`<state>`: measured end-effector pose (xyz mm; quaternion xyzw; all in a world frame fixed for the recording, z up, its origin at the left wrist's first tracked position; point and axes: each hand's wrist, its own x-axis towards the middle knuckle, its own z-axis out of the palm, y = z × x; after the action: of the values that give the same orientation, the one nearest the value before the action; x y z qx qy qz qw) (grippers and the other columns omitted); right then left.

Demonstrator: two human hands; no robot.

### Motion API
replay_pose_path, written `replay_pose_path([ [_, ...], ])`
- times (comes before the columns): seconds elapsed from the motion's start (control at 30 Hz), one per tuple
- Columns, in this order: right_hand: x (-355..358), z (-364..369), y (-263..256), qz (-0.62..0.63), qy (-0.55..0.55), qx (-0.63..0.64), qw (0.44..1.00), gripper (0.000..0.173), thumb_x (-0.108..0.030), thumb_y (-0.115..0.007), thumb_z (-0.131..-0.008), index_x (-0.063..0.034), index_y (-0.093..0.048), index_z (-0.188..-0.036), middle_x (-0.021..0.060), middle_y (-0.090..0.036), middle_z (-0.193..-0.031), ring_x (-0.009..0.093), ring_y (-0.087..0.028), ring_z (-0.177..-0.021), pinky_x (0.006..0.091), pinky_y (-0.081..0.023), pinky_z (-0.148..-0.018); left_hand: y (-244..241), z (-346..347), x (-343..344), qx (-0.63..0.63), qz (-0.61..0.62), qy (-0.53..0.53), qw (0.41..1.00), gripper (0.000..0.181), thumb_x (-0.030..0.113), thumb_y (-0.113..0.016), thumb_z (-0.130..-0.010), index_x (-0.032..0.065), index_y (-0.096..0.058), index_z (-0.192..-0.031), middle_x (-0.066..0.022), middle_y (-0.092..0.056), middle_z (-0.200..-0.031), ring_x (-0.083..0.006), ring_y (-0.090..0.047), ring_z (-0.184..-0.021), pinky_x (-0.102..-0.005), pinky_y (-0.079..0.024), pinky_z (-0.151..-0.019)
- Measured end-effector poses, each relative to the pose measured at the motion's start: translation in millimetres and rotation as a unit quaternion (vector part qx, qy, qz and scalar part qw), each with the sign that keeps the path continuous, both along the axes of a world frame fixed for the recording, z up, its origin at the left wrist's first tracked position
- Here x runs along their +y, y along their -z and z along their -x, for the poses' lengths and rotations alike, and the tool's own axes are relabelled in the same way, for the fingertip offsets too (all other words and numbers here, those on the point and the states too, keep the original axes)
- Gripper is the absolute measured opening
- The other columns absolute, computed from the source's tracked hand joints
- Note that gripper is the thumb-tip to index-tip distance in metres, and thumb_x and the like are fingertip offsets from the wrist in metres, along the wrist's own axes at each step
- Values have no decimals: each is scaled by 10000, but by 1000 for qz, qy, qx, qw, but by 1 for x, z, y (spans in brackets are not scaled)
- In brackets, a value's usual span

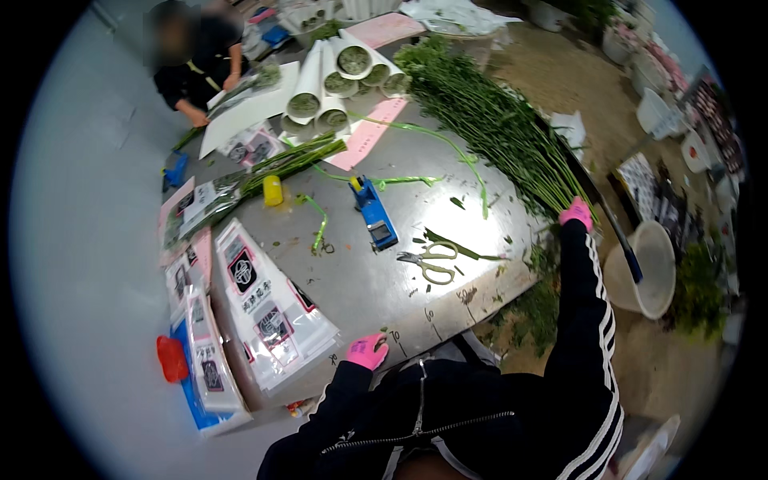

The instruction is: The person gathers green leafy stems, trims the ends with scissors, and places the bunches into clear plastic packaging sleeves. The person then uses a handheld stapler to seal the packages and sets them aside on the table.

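Observation:
My right hand [576, 214], in a pink glove, is at the lower stem ends of a large pile of leafy green stems [480, 114] along the table's right side; whether its fingers are closed on stems is hard to tell. My left hand [368, 352], gloved in pink too, rests at the near edge of the metal table [336, 264], by handwritten length marks. Scissors [433, 262] with pale handles lie between the two hands, beside cut leaves. Beyond them is a blue tape dispenser [375, 215]. Printed clear plastic sleeves [270, 312] are stacked left of my left hand.
Paper-wrapped bundles [353, 62] are piled at the far side, near green twine [414, 127]. A yellow tape roll [272, 191] lies near a sleeved bunch [210, 210]. Another person [201, 66] handles stems at the far left. A white bucket [645, 270] stands on the floor at right.

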<state>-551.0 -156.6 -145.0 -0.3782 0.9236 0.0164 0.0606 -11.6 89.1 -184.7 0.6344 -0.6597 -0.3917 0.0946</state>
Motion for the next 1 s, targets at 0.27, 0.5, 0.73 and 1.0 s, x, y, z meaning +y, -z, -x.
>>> replay_pose_path([
  [0.27, -64, 54, 22, 26, -79, 65, 994, 498, -364, -617, -709, -121, -467, -1117, 93, -527, -1042, 266, -541, -952, 413, -457, -768, -32, 82, -2, 10, -32, 32, 999, 360, 292, -523, -785, 58, -552, -1058, -152, -592, -975, -293, -566, -907, -339, -443, -778],
  [0.5, -58, 62, 16, 11, -99, 17, 995, 459, -345, -642, -707, -153, -476, -1089, 105, -535, -1086, 272, -533, -1006, 403, -466, -764, -21, 110, -17, -28, -23, 118, 992, 376, 346, -494, -792, 81, -558, -1050, -111, -607, -965, -285, -565, -897, -357, -431, -796],
  [0.73, -14, 60, -24, 128, -93, -14, 987, 501, -351, -588, -749, -136, -422, -1169, 116, -544, -1111, 269, -527, -1012, 380, -434, -800, -17, 122, -46, 1, 59, 235, 970, 368, 357, -477, -794, 91, -560, -1033, -131, -589, -994, -288, -548, -925, -374, -412, -816],
  [1.0, 123, 30, -45, 235, -35, -116, 964, 573, -374, -613, -701, -86, -452, -1168, 128, -561, -1065, 282, -549, -945, 389, -421, -795, -27, 146, -73, 290, -91, 205, 931, 456, 206, -552, -799, 29, -433, -1202, -146, -550, -1080, -216, -532, -1013, -312, -425, -842],
])
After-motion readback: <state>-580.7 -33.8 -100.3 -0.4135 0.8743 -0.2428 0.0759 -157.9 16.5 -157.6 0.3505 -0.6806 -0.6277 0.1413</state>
